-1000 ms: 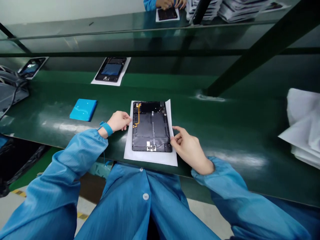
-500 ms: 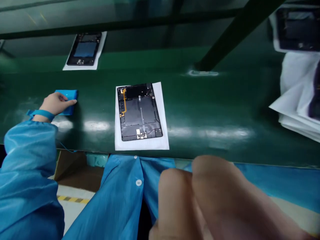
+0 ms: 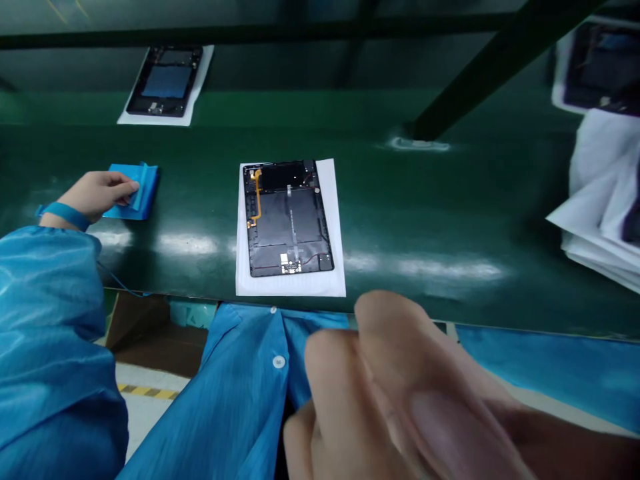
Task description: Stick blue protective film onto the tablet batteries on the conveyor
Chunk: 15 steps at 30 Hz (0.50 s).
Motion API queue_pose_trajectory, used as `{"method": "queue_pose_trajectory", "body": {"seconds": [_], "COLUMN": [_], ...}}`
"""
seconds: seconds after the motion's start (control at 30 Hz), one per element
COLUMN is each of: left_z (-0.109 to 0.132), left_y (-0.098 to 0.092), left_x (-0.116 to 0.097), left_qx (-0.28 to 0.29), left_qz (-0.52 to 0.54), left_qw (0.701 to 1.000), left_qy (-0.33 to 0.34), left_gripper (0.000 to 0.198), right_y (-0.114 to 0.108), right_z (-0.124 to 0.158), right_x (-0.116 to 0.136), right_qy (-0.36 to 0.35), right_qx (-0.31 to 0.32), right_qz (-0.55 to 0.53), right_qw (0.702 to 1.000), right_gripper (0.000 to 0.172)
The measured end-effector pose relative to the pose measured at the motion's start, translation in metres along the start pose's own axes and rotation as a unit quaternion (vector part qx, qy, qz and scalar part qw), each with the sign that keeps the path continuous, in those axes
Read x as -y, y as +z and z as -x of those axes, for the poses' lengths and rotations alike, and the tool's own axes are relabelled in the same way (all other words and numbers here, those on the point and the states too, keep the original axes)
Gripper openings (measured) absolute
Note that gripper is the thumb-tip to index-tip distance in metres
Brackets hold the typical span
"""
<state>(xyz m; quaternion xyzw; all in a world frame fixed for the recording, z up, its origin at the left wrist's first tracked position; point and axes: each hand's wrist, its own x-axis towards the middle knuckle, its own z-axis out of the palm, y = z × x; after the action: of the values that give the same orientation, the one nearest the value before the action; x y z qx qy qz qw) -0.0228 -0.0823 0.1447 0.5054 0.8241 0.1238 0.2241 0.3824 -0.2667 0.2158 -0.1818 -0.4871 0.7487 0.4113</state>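
Observation:
At the left, my left hand (image 3: 97, 193) pinches the lifted edge of a thin blue film sheet (image 3: 142, 183), which folds up from a flat blue pad (image 3: 120, 212) on the green table. Close to the camera at the lower right is my right hand (image 3: 395, 400), large and somewhat blurred, its fingers curled and pressed together. Whatever those fingers may hold is hidden. Between the hands and farther back, an opened tablet shell (image 3: 287, 220) with an orange flex cable rests on a white paper sheet (image 3: 290, 287), touched by neither hand.
Another opened tablet (image 3: 165, 83) lies on white paper at the back left. White sheets (image 3: 600, 193) are piled at the right, with a further tablet (image 3: 605, 67) behind them. A dark slanted post (image 3: 480, 80) meets the table at the back. A cardboard box (image 3: 155, 333) sits below the front edge.
My left hand has drawn up an edge of the blue film, which lay flat before. My right hand has shifted slightly up and left in view. The view itself has shifted a little.

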Motion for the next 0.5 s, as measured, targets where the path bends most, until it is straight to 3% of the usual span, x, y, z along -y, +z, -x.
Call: {"method": "queue_pose_trajectory", "body": {"seconds": [0.07, 0.1, 0.2, 0.27, 0.3, 0.37, 0.43, 0.5], "left_z": [0.003, 0.007, 0.030, 0.057, 0.073, 0.103, 0.126, 0.138], "left_y": [-0.006, -0.009, -0.011, -0.001, 0.007, 0.027, 0.047, 0.061], "left_x": [0.005, 0.008, 0.006, -0.006, -0.015, -0.034, -0.051, -0.063], "left_qx": [-0.044, -0.092, -0.270, -0.297, -0.265, -0.131, -0.004, 0.073], "left_qz": [-0.012, -0.026, -0.058, -0.038, -0.007, 0.083, 0.147, 0.193], "left_qw": [0.999, 0.995, 0.955, 0.935, 0.934, 0.937, 0.933, 0.925], "left_qy": [0.016, 0.029, 0.105, 0.189, 0.239, 0.314, 0.328, 0.319], "left_gripper": [0.034, 0.030, 0.014, 0.012, 0.014, 0.021, 0.028, 0.033], "right_y": [-0.011, -0.017, -0.032, -0.036, -0.036, -0.034, -0.033, -0.034], "right_z": [-0.019, -0.028, -0.053, -0.071, -0.080, -0.097, -0.108, -0.113], "right_x": [-0.008, -0.015, -0.048, -0.071, -0.081, -0.097, -0.107, -0.111], "right_qy": [0.001, 0.012, 0.039, 0.054, 0.056, 0.053, 0.046, 0.048], "right_qx": [-0.013, -0.033, -0.127, -0.156, -0.154, -0.150, -0.155, -0.162], "right_qz": [-0.068, -0.087, -0.017, 0.096, 0.157, 0.265, 0.335, 0.364], "right_qw": [0.998, 0.996, 0.991, 0.982, 0.974, 0.951, 0.928, 0.916], "right_gripper": [0.041, 0.025, 0.019, 0.022, 0.026, 0.042, 0.060, 0.067]}}
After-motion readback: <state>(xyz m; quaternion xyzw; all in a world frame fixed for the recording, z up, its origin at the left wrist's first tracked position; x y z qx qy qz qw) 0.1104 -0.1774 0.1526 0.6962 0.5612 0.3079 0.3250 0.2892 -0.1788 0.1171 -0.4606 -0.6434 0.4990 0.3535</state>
